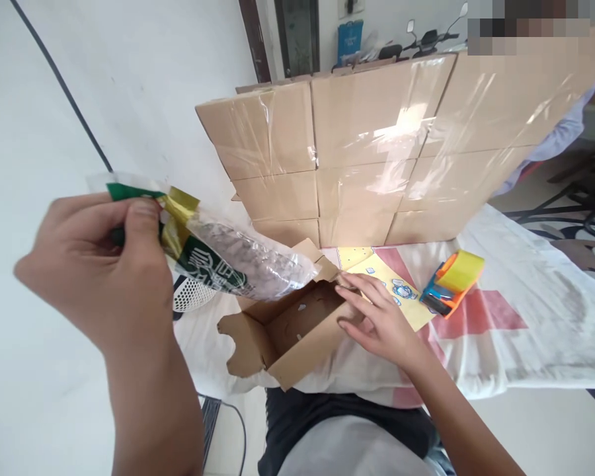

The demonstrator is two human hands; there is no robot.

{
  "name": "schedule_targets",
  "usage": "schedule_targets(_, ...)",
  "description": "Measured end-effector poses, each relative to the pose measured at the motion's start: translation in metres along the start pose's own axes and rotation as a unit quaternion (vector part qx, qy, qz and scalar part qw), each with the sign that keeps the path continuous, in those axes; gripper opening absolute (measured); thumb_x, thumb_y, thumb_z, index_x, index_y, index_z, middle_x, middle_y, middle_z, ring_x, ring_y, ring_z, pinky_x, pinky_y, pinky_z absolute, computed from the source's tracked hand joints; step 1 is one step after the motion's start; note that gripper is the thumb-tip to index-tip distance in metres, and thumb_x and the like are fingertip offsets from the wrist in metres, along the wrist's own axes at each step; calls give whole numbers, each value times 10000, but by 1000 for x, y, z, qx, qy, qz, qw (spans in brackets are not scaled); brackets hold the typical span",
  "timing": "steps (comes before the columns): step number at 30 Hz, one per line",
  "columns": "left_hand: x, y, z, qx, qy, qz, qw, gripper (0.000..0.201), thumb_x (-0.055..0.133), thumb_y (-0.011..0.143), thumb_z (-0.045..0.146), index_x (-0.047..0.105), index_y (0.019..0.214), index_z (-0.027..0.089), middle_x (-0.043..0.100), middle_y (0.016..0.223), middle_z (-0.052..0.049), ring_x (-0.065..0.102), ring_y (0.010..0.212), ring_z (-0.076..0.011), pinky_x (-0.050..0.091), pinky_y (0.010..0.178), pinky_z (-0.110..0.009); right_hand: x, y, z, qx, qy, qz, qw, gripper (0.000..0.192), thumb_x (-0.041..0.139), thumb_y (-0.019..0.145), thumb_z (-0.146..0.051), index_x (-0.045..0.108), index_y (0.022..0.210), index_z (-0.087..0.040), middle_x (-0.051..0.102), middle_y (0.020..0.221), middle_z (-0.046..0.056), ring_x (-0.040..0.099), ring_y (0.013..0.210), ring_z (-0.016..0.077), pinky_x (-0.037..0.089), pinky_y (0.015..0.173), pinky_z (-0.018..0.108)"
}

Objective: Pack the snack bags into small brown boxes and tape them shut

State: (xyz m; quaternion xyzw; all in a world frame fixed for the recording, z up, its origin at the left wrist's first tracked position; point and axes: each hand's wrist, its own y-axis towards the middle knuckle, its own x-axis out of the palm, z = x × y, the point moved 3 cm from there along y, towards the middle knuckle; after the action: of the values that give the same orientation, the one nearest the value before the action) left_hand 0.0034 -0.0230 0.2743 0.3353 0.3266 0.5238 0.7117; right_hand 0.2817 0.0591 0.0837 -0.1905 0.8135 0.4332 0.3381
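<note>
The left hand (99,271), at the left of the frame, pinches the green-and-gold end of a clear packet (228,261) between thumb and fingers. The packet's long axis runs from that grip down and to the right, so its free end hangs just over the upper left rim of the small open carton (282,330) at frame centre. The right hand (377,317) lies flat and open on the carton's right wall, gripping nothing; it is the nearer hand to the carton, while the tape dispenser (451,281) sits apart to its right.
</note>
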Motion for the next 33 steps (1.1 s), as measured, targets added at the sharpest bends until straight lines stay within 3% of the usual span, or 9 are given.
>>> schedule_targets(4,8,-22,-14,-13,16,-21,1000,78,722,841,214,783,849,165,697,890,-25,650,831,-163,480,711,-295,14,14,-5,20,-22,12,999,318,644,929,-286,654,1247,-273,568,1319,111,497,1245,302,548,994,506)
schedule_targets(7,15,-44,-34,-85,-15,-50,995,85,723,848,256,774,804,203,716,891,-16,664,846,-163,500,739,-290,27,11,-9,39,-23,54,997,474,654,916,-288,571,1383,-283,508,1319,137,496,1238,310,571,946,492)
schedule_targets(10,24,-70,-56,-164,-47,-63,983,124,730,838,308,770,784,203,721,904,-25,666,878,-175,516,801,-293,34,8,-4,109,1,99,989,774,649,914,-338,282,1594,-285,458,1325,155,530,1221,299,584,944,480)
schedule_targets(13,38,-97,-75,-255,-117,-81,956,176,746,802,351,760,767,179,714,912,-37,663,886,-185,529,817,-298,38,5,6,199,46,123,971,887,643,913,-435,147,1631,-277,473,1279,149,605,1058,259,611,878,444)
schedule_targets(18,60,-118,-80,-358,-202,-107,905,197,792,731,354,772,789,167,730,977,-57,674,928,-195,556,846,-305,49,-1,15,229,86,115,963,834,651,907,-446,227,1605,-279,515,1217,128,641,900,222,627,815,426)
schedule_targets(24,53,-114,-96,-454,-256,-27,853,242,840,677,356,763,822,179,734,915,-45,672,865,-160,546,727,-246,57,-6,18,227,91,128,961,784,674,892,-426,296,1562,-274,526,1230,127,646,993,242,626,821,409)
schedule_targets(27,45,-124,-106,-390,-141,-171,894,255,755,770,445,773,845,202,742,1041,-74,684,970,-216,563,792,-317,57,-6,20,229,95,135,959,757,679,886,-414,325,1540,-269,544,1188,116,654,937,229,627,803,405)
schedule_targets(30,39,-139,-100,-198,53,-369,906,264,626,857,433,770,778,225,736,1162,-87,675,1076,-298,541,930,-451,59,-6,21,223,92,129,962,738,691,879,-413,350,1518,-269,573,1114,95,659,869,216,628,791,410)
schedule_targets(33,28,-143,-83,-29,180,-367,912,278,546,898,379,710,726,236,712,1269,-78,643,1172,-351,484,1011,-533,61,-6,21,210,84,119,967,744,692,878,-404,345,1523,-275,596,1139,106,678,882,228,632,789,415)
